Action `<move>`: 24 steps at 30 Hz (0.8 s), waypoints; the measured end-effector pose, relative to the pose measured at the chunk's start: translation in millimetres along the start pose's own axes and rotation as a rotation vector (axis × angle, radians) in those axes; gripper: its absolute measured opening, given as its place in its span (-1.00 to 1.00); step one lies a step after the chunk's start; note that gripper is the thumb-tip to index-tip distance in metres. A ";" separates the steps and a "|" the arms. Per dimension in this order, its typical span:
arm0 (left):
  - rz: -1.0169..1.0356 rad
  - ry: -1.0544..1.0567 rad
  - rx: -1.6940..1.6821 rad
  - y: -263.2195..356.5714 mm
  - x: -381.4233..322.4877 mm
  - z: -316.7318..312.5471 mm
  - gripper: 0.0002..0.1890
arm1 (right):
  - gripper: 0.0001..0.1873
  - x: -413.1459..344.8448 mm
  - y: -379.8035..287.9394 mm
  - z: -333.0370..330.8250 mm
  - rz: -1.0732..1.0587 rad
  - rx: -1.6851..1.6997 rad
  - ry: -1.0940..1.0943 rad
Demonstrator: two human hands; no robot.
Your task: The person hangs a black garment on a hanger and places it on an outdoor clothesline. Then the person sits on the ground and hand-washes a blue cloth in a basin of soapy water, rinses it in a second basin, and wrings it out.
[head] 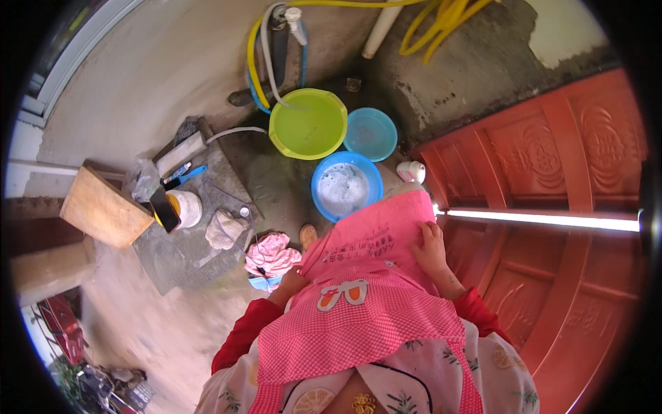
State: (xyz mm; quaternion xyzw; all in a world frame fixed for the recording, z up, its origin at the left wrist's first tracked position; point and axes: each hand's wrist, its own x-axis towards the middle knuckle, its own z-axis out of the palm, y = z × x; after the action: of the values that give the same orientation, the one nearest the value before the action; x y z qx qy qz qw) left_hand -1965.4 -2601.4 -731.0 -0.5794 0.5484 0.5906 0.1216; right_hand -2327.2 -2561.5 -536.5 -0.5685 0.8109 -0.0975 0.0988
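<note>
A pink checked apron with a rabbit-ear patch and printed writing hangs over my front, its lower part stretched out between my hands. My left hand grips its left edge, close to a heap of pink striped cloth on the floor. At the apron's right side, my right hand holds the edge, with its fingers over the fabric. Just past the hem stands a blue basin of sudsy water. Behind it are a yellow-green basin of water and a smaller teal basin.
A white bottle stands beside the red carved door. On the left, a stone slab carries a phone, a white tub, a blue-handled brush and a rock. Hoses hang from the wall tap.
</note>
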 end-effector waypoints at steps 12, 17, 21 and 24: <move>-0.248 0.024 -0.916 133.4 -1.8 17.9 -0.69 | -0.87 152.3 158.0 112.5 -0.488 -0.348 -0.734; 0.024 -0.124 -1.232 165.7 -2.3 112.3 -0.63 | -0.70 224.4 208.1 88.3 -0.304 0.013 -1.143; -0.317 -0.274 -1.396 220.8 -41.8 132.9 -0.44 | -0.76 197.6 284.7 89.0 1.078 0.995 -1.487; -0.391 -0.490 -1.404 224.6 -29.1 146.7 -0.43 | -0.68 176.3 319.8 99.5 0.415 0.809 -1.849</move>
State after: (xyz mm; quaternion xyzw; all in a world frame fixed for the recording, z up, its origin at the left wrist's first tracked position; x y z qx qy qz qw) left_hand -2212.5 -2554.2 -633.4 -0.4598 -0.1100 0.8795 -0.0545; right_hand -2647.7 -2625.0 -727.4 -0.1944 0.4066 0.1312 0.8830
